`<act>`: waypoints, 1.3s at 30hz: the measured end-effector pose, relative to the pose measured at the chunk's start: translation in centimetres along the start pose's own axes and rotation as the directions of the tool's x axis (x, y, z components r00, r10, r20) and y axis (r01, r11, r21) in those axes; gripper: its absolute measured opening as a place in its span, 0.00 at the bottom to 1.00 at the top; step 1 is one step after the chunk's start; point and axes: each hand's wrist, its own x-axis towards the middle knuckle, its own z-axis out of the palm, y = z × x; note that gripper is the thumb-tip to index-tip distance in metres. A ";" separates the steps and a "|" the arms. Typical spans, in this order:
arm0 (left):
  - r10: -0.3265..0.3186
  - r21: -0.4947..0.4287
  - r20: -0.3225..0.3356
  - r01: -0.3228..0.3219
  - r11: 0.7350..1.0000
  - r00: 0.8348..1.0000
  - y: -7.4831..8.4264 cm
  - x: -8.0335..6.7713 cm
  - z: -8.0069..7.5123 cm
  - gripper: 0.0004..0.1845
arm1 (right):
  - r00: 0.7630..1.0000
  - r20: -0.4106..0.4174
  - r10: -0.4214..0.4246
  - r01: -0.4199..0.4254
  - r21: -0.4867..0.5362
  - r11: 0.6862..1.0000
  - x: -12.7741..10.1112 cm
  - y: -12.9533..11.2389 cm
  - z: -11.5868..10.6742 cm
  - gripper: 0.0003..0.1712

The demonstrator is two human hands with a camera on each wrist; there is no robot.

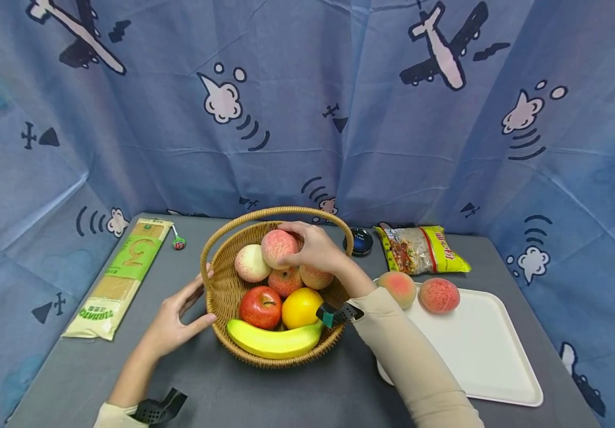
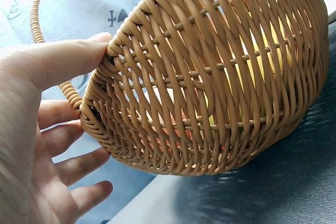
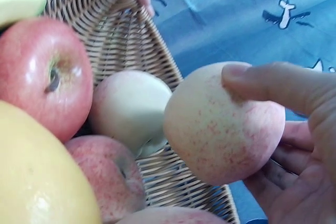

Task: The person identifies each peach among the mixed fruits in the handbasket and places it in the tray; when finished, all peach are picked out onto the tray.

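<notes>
So the peach is up in your right hand, pinched between thumb and fingers, over the far part of the basket. Right against that grip on its left, as the head view has it, is a paler peach; just nearer you come a redder peach, then the red apple, the yellow round fruit and the banana.

Your left hand is spread, thumb tip and fingertips touching the basket's left rim. I'd keep it there as a brace, since a bump from your right forearm could tip things. Keep your thumb and fingers round the peach's widest part, go easy on pressure, move slowly, and watch your knuckles near the handle.

To the right of your grip, two more peaches sit at the white tray, with the noodle bag behind.

Hard to make out: your right fingers are mostly behind the peach, and I can't tell if it's touching its neighbours. Your wrist part-covers another peach, your sleeve blocks the tray's left side, and the left wrist view only gives fruit colours through the weave.
</notes>
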 end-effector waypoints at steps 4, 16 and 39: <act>0.018 -0.007 -0.005 -0.018 1.000 1.000 -0.1 0.0 0.0 0.41 | 0.999 0.018 -0.033 0.032 0.072 0.997 -0.8 -0.6 -0.4 0.38; 0.026 -0.023 0.003 -0.026 0.999 1.000 -0.1 0.0 0.0 0.41 | 0.983 0.049 -0.178 0.161 0.249 0.955 -4.0 -1.6 -1.3 0.37; 0.032 -0.014 0.018 -0.032 0.999 0.999 0.2 0.1 0.0 0.40 | 0.938 -0.238 -0.251 0.310 0.258 0.915 -15.0 0.2 -4.9 0.46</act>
